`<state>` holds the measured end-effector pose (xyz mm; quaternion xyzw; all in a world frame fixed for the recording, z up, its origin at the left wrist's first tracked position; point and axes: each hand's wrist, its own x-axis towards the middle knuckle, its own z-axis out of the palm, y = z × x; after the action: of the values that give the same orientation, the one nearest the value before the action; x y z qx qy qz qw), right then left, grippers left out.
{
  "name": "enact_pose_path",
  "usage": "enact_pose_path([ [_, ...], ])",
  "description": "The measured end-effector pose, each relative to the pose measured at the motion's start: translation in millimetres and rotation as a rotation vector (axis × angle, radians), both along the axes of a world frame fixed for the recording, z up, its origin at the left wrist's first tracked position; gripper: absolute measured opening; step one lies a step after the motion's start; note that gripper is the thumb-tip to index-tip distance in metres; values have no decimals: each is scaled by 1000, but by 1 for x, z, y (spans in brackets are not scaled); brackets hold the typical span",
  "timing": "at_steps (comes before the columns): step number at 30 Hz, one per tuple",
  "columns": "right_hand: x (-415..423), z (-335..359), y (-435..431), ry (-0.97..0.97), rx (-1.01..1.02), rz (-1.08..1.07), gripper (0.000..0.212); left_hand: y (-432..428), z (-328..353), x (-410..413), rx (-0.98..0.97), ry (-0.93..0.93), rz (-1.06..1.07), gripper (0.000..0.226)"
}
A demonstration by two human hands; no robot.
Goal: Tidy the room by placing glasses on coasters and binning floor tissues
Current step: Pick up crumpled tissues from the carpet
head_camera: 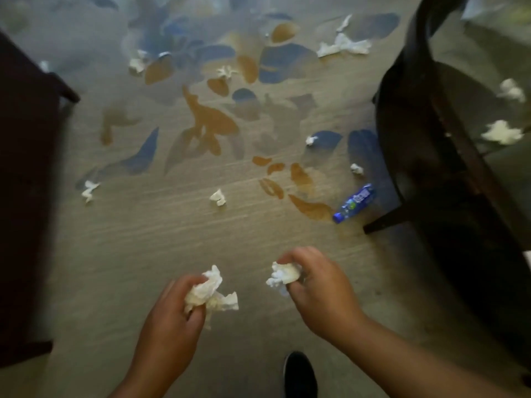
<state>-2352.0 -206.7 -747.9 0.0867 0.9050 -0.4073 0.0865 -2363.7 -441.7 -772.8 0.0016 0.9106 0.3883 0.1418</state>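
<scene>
Loose tissue (89,191) on carpet (161,237), far left of bottle (355,203), not yet gathered. Left hand (169,310), below-left of bottle: fingers curled round crumpled tissue (211,294), probably kept for binning. Right hand (319,294), nearer bottle: fingers clamped on second wad (283,275). Small scrap (356,168) just above bottle. No bin visible.

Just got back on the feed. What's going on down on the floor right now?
A person is collecting tissues off the patterned carpet. The left hand grips one crumpled tissue and the right hand holds a second tissue. Many loose tissues lie scattered ahead, and a blue bottle lies beside the dark chair. No bin or glasses are in view.
</scene>
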Motion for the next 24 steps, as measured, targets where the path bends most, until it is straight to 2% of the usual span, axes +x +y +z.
enact_pose_path([
  [3,-17,13,29,-31,-30,-79,18,32,13,-27,32,-11,-39,68],
  [7,-43,22,53,-49,-52,-195,23,60,17,-66,92,-76,-83,61],
  [10,-73,18,61,-54,-42,-250,27,64,7,-101,88,-119,-106,69],
  [13,-108,12,60,-30,-10,-324,29,56,-1,-149,104,-159,-130,63],
  [18,-174,5,33,-55,-18,-289,37,25,0,-222,45,-99,-168,52],
  [24,-253,-9,12,-15,-66,-261,32,0,-13,-284,-50,-107,-174,40],
])
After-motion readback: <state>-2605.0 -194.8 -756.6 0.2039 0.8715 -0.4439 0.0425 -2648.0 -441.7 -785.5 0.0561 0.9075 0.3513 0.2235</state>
